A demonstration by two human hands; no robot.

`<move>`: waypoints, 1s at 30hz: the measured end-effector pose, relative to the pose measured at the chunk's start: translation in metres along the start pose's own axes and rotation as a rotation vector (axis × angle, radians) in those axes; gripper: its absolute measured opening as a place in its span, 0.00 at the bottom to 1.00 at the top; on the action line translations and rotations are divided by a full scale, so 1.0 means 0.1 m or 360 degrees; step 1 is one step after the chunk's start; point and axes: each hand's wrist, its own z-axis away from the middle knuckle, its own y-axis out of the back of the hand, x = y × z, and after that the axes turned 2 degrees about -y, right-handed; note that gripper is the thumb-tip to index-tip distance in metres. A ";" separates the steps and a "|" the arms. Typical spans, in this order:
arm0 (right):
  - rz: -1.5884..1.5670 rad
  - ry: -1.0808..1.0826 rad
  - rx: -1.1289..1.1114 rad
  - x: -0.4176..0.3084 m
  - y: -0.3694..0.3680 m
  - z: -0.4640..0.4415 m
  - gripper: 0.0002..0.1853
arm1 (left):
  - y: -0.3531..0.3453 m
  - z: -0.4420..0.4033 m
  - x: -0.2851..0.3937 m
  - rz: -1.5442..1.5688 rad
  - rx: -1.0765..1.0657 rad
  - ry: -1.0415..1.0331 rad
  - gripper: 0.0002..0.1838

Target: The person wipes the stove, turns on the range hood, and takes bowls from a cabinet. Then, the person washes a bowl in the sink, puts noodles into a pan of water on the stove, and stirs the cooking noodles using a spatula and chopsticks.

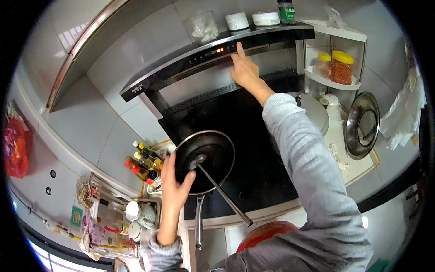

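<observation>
My right hand (245, 69) reaches up to the black range hood panel (181, 63), its index finger on the front strip just right of the lit red display (219, 50). Nothing shows in that hand; its other fingers are partly curled. My left hand (176, 183) is raised with thumb and fingers apart, holding nothing, by the left rim of the dark wok (217, 149). A metal ladle (224, 195) rests in the wok, its handle leaning over the near rim. The wok's metal handle (199, 222) points toward me. Beneath the wok is the black stove (253, 177).
Sauce bottles (144, 170) stand left of the wok. A large lidded pot (315, 113) sits on the stove's right, and a metal lid (362, 126) leans farther right. A corner shelf (333, 80) holds jars. White containers (266, 18) stand on the hood. Cups (133, 211) are at lower left.
</observation>
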 end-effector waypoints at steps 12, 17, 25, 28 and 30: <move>0.0033 0.0237 -0.0091 0.20 0.05 -0.05 0.19 | -1.44 -2.14 1.09 -0.0565 0.0037 -0.1028 0.41; 0.0034 0.0623 0.0140 0.37 -0.24 -0.06 0.33 | -1.69 -2.20 1.13 -0.0663 0.0092 -0.1279 0.38; 0.0664 0.0742 0.0287 0.48 -0.60 -0.18 0.29 | -1.65 -2.26 1.05 -0.0572 0.0040 -0.1236 0.38; 0.0426 0.0572 -0.0179 0.28 -0.15 -0.05 0.29 | -1.61 -2.22 1.08 -0.0588 0.0111 -0.1287 0.38; 0.0160 0.0430 -0.0324 0.21 -0.06 -0.03 0.29 | -1.60 -2.20 1.08 -0.0609 0.0168 -0.1304 0.38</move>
